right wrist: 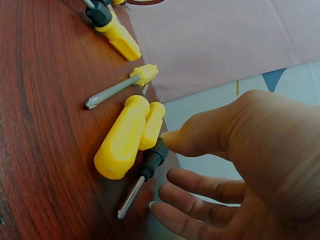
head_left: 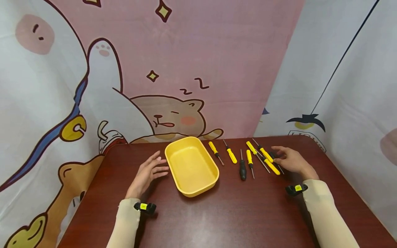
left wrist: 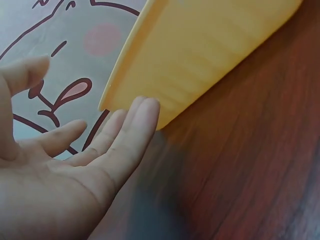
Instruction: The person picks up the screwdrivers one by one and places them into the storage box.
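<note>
My left hand (head_left: 148, 175) is beside the left wall of an empty yellow plastic tray (head_left: 191, 167), palm towards it. In the left wrist view its fingers are spread, with the fingertips overlapping the tray's corner (left wrist: 165, 100). On the right of the table, my right hand (head_left: 293, 160) hovers by a small black-handled screwdriver (right wrist: 155, 157). The thumb tip is right at that handle, while the other fingers are loosely bent and apart from it. Alongside lie a thick yellow-handled screwdriver (right wrist: 122, 140) and a thinner yellow handle (right wrist: 153, 126).
Several more screwdrivers lie between the tray and my right hand, including a yellow one (head_left: 231, 155) and a larger black one (head_left: 242, 168). The dark red wooden table (head_left: 217, 220) ends against a printed cloth curtain (head_left: 229, 69).
</note>
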{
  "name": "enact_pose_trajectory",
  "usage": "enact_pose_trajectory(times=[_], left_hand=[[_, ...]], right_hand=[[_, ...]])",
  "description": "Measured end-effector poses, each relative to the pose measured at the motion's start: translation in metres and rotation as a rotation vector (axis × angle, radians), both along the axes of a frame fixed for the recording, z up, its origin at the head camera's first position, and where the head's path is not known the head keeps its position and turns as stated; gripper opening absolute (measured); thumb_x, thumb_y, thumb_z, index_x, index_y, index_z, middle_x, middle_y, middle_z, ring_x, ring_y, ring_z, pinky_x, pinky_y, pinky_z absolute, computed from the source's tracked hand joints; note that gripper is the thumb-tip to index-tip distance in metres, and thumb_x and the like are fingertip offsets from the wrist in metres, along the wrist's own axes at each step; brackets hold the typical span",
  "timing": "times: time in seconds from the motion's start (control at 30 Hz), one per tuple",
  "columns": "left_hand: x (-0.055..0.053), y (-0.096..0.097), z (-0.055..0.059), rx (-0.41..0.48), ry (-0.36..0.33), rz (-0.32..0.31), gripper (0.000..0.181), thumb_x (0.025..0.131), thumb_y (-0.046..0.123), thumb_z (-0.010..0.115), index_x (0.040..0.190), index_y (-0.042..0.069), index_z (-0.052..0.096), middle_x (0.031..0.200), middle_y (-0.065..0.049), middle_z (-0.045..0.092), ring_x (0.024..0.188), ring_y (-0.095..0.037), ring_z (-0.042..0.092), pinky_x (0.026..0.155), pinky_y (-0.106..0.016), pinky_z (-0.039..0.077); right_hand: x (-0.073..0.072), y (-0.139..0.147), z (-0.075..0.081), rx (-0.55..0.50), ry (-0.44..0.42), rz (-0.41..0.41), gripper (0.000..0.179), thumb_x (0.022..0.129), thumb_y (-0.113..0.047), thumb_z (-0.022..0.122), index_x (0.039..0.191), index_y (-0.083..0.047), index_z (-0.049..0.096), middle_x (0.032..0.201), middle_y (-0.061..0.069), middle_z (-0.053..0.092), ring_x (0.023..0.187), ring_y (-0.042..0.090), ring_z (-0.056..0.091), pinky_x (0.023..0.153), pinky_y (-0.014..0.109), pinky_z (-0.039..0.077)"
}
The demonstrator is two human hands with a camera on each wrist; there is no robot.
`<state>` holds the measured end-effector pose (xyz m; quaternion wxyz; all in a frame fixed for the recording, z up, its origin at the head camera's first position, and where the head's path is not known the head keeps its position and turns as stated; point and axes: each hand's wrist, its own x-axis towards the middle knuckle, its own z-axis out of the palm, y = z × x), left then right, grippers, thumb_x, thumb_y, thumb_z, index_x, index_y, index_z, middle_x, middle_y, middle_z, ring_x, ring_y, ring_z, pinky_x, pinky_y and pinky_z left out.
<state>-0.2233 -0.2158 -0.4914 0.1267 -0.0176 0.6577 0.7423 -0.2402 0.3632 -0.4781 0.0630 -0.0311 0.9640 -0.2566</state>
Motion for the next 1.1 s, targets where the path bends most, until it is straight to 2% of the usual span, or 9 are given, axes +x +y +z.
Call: enact_pose_trajectory(times=[0.13,0.33,0.53,0.73,0.9,1.1], left_hand=[[-0.003,0.005,0.0,-0.008,-0.017,0.004,0.069,0.102,0.033,0.065,0.161,0.021,0.032,0.143,-0.024,0.055,0.107,-0.027,0.073,0.093,-0.044,0.062],[-0.007,0.012,-0.002,-0.048,-0.03,0.058,0.065,0.1,0.026,0.067,0.158,0.021,0.038,0.138,-0.025,0.059,0.096,-0.025,0.073,0.086,-0.042,0.064],[-0.007,0.022,-0.005,-0.108,-0.051,0.096,0.063,0.099,0.017,0.069,0.156,0.02,0.043,0.123,-0.02,0.063,0.088,-0.023,0.071,0.081,-0.041,0.065],[-0.006,0.03,-0.007,-0.15,-0.045,0.134,0.06,0.098,0.014,0.068,0.154,0.016,0.045,0.112,-0.016,0.065,0.081,-0.02,0.069,0.076,-0.039,0.066],[-0.005,0.033,-0.007,-0.147,-0.043,0.156,0.059,0.098,0.012,0.068,0.153,0.014,0.046,0.111,-0.019,0.065,0.078,-0.018,0.068,0.073,-0.036,0.066],[-0.004,0.035,-0.005,-0.113,-0.026,0.164,0.059,0.097,0.008,0.069,0.151,0.011,0.047,0.106,-0.017,0.066,0.078,-0.019,0.067,0.071,-0.036,0.066]], right_hand=[[-0.001,-0.001,-0.001,0.007,-0.003,0.005,0.062,0.094,-0.016,0.068,0.15,-0.002,0.046,0.13,0.033,0.058,0.109,0.046,0.063,0.084,0.056,0.06],[-0.002,-0.004,-0.002,-0.003,-0.026,-0.003,0.061,0.094,-0.012,0.066,0.15,-0.002,0.046,0.13,0.034,0.058,0.106,0.044,0.063,0.083,0.054,0.06],[0.0,-0.005,-0.002,0.01,-0.068,-0.029,0.061,0.094,-0.011,0.065,0.151,-0.004,0.046,0.129,0.032,0.058,0.099,0.037,0.062,0.081,0.049,0.06],[-0.002,-0.007,-0.004,0.014,-0.06,-0.031,0.06,0.092,-0.009,0.066,0.149,-0.003,0.048,0.123,0.031,0.059,0.09,0.031,0.06,0.075,0.041,0.059],[-0.003,-0.01,-0.007,0.018,-0.049,-0.03,0.059,0.09,-0.005,0.066,0.147,-0.002,0.051,0.119,0.03,0.06,0.085,0.028,0.058,0.069,0.034,0.057],[-0.004,-0.008,-0.009,0.027,-0.038,-0.022,0.061,0.088,-0.003,0.065,0.147,-0.001,0.05,0.117,0.029,0.06,0.083,0.028,0.056,0.064,0.03,0.053]])
